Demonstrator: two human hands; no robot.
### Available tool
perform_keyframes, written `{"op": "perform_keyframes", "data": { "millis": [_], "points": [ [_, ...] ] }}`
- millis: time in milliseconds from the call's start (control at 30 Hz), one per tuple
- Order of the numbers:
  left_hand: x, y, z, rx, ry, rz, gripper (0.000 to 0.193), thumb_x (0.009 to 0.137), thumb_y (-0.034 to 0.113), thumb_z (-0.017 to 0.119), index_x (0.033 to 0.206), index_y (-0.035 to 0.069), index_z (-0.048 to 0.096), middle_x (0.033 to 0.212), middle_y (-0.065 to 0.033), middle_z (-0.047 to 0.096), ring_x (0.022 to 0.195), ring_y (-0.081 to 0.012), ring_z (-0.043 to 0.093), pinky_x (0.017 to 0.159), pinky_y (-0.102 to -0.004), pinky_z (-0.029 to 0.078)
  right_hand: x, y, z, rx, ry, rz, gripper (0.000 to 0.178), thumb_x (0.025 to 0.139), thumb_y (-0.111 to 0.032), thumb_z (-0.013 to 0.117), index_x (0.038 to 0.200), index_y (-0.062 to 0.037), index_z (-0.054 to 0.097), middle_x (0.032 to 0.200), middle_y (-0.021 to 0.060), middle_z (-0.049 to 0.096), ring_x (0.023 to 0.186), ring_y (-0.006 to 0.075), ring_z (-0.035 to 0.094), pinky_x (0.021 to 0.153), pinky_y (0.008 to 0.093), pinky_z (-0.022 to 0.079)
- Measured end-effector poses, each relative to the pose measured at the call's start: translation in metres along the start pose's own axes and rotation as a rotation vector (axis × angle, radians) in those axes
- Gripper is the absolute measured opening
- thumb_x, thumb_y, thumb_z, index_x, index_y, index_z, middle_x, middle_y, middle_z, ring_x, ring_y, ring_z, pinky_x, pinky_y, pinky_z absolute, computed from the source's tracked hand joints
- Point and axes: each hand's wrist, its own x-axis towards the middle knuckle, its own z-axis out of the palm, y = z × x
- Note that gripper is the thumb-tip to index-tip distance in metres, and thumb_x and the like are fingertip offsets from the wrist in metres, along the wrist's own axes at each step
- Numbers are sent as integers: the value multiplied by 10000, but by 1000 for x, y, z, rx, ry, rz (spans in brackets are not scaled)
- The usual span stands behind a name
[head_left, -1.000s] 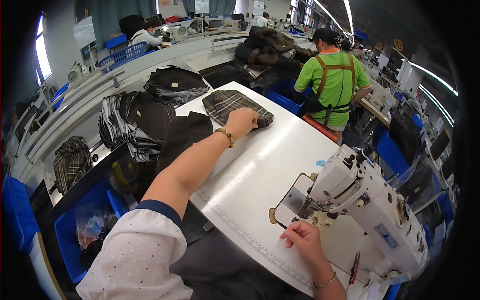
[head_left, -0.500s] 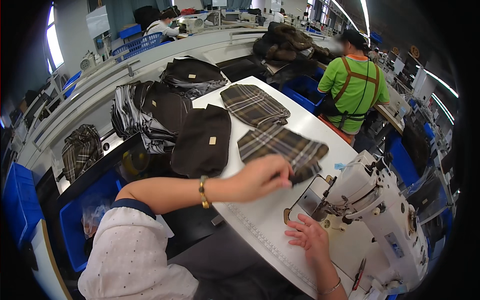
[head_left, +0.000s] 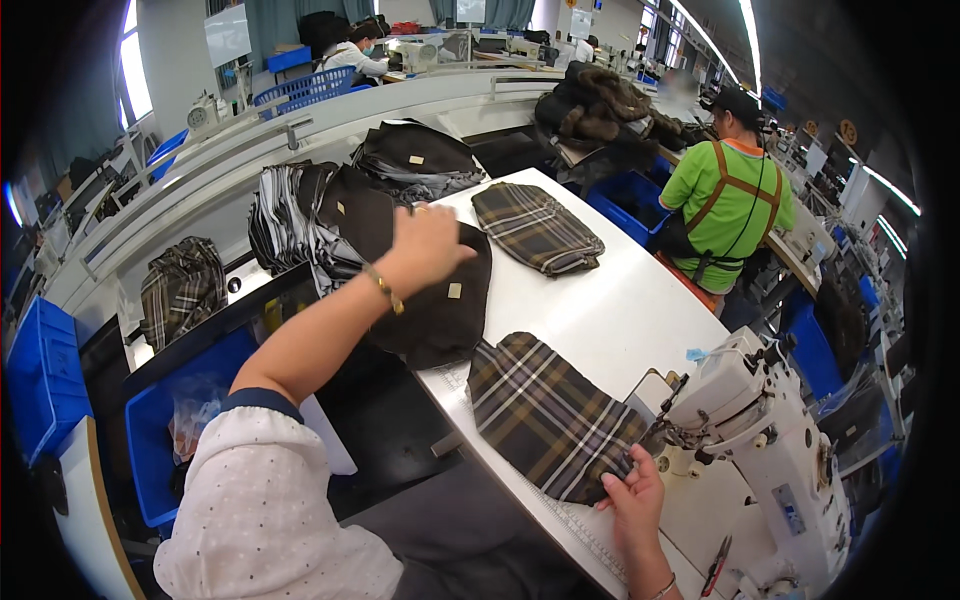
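Observation:
A brown plaid fabric piece [head_left: 550,410] lies on the white sewing table, its right end beside the sewing machine's needle area. My right hand [head_left: 637,497] holds that piece's lower right corner between thumb and fingers. Over the upper edge of a dark brown fabric panel [head_left: 440,315] with a small tan label, my left hand [head_left: 428,245] reaches out, thumb spread from the fingers; its fingertips are partly hidden. Farther back on the table sits a stack of plaid pieces [head_left: 538,228]. The white sewing machine [head_left: 745,400] stands at the right.
Stacks of dark panels [head_left: 300,215] rest left of the table. A blue bin [head_left: 150,440] stands at lower left. Red-handled snips [head_left: 717,568] lie near the machine base. A co-worker in a green shirt [head_left: 725,210] sits at the back right, beside another blue bin [head_left: 625,210].
The loose plaid piece has come nearer, beside the needle area, and my right hand now grips its corner. My left hand has moved away leftward to the dark panel.

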Motion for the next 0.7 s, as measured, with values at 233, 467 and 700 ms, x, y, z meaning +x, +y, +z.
{"op": "perform_keyframes", "data": {
  "millis": [233, 467, 700],
  "points": [
    [33, -56, 26, -256, -261, -175, 636, 649, 577, 841, 1005, 58, 752, 1008, -83, 734, 977, -232, 659, 873, -462, 404, 1, -5, -2, -156, -96, -91, 676, 872, 101, 574, 1482, -51, 325, 950, 69, 652, 648, 41, 543, 527, 184, 467],
    [4, -34, -47, -1275, -209, 145, 259, 835, 100, 771, 1050, -29, 705, 949, -12, 716, 837, -70, 606, 779, -259, 507, 3, 0, -8, -68, -55, -132, 602, 898, 68, 557, 1449, -65, 356, 989, 59, 680, 725, 52, 579, 591, 198, 464],
    [-21, 32, -156, -1120, -505, 637, 217, 720, 100, 867, 848, -9, 730, 730, -19, 700, 684, -96, 634, 643, -255, 488, 1, 3, -9, -201, -208, -286, 237, 968, 16, 544, 1179, -29, 641, 846, -2, 638, 694, 39, 551, 599, 206, 487]
  ]
}}
